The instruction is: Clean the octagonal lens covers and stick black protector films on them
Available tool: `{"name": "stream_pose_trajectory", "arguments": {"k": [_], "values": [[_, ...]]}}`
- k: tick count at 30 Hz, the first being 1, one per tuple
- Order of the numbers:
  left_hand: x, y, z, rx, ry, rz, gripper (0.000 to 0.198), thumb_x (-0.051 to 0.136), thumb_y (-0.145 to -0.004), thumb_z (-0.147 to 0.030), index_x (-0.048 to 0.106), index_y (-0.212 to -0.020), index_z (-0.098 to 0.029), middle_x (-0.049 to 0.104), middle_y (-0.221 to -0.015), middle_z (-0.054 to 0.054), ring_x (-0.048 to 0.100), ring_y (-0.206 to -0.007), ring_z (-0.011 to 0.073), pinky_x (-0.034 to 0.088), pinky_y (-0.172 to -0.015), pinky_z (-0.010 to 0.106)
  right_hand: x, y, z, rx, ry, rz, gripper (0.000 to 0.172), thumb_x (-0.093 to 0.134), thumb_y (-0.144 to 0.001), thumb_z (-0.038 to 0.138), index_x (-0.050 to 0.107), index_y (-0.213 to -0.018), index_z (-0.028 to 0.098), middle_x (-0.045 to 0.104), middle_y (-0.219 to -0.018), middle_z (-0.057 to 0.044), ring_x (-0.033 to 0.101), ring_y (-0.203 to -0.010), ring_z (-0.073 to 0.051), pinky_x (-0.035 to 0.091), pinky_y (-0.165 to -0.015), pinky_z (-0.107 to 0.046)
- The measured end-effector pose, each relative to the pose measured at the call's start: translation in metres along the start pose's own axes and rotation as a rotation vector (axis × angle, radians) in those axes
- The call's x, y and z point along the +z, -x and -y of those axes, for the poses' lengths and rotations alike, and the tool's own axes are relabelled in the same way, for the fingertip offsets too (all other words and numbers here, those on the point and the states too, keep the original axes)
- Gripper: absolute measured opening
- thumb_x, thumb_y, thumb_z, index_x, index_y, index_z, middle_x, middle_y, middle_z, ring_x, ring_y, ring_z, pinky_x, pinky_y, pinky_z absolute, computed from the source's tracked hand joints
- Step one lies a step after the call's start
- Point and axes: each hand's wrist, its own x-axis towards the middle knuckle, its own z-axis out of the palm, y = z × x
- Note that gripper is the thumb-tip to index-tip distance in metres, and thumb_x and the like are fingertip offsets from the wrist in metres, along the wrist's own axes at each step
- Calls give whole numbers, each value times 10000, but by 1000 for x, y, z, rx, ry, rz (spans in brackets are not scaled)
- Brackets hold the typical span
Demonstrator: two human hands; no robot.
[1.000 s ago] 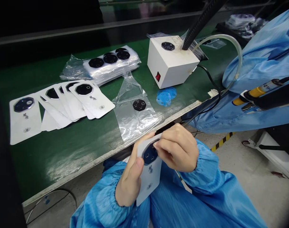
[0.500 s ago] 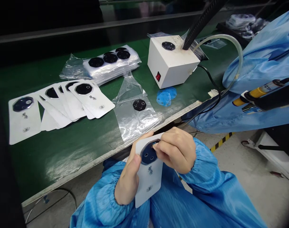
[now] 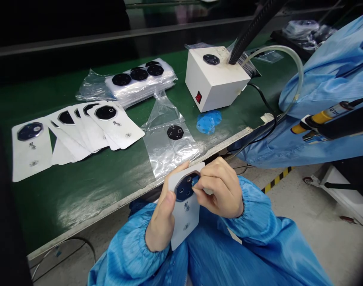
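Note:
My left hand (image 3: 162, 216) grips a white phone back cover (image 3: 185, 212) over my lap, just below the bench edge, thumb beside its dark octagonal camera plate (image 3: 185, 190). My right hand (image 3: 220, 186) is closed in a pinch at the plate's right edge, on a small blue film tab (image 3: 195, 182). Both of my sleeves are blue. On the green bench (image 3: 88, 186) lies a fan of several white covers (image 3: 88, 127), and one single cover (image 3: 30, 149) sits further left.
A white box with a red switch (image 3: 214, 77), a black hose and a clear tube stands at the back right. Bagged covers (image 3: 139, 81), empty clear bags (image 3: 169, 145), a loose black plate and blue films (image 3: 208, 121) lie nearby. A co-worker's blue sleeve (image 3: 327, 91) is at right.
Both hands and the cover have shifted slightly up and left. My right fingertips have lifted a blue tab from the camera plate's edge.

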Motion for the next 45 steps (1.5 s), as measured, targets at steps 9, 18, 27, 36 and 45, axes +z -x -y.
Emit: {"name": "stream_pose_trajectory", "arguments": {"k": [9,18,27,36,45], "values": [[-3,-6,8,62,-32,-35,427,332,-923,-455,453,-1318,-347,585,-1258,-38,498,-1196,197,373,-1036,328,4,2,8,43,-28,35,49,505,-822,130,500,-790,167,511,-719,-19,500,-644,-145,380,-555,-304],[-1,-7,14,175,-292,-136,516,364,-871,-511,466,-1309,-259,477,-1371,61,391,-1292,304,249,-1107,496,7,2,13,239,-154,-57,43,512,-820,161,483,-817,193,503,-784,-18,502,-732,-154,437,-649,-306],[-6,-12,19,201,-161,-49,476,383,-878,-485,472,-1294,-273,521,-1326,54,439,-1257,286,307,-1079,484,12,3,9,287,-119,-82,74,500,-827,134,471,-857,195,577,-875,-49,553,-812,-152,477,-698,-301],[-23,-9,26,194,-227,-98,490,373,-882,-489,435,-1324,-288,428,-1410,36,335,-1330,284,213,-1129,457,20,9,6,202,-105,-40,171,555,-804,150,460,-937,199,604,-831,-47,555,-733,-169,462,-628,-321],[-33,-9,33,231,-322,-136,542,412,-857,-498,442,-1331,-238,437,-1405,74,322,-1335,320,203,-1127,503,27,12,12,233,-205,-80,257,485,-784,14,432,-946,206,542,-769,-21,461,-667,-140,401,-606,-293]]}}
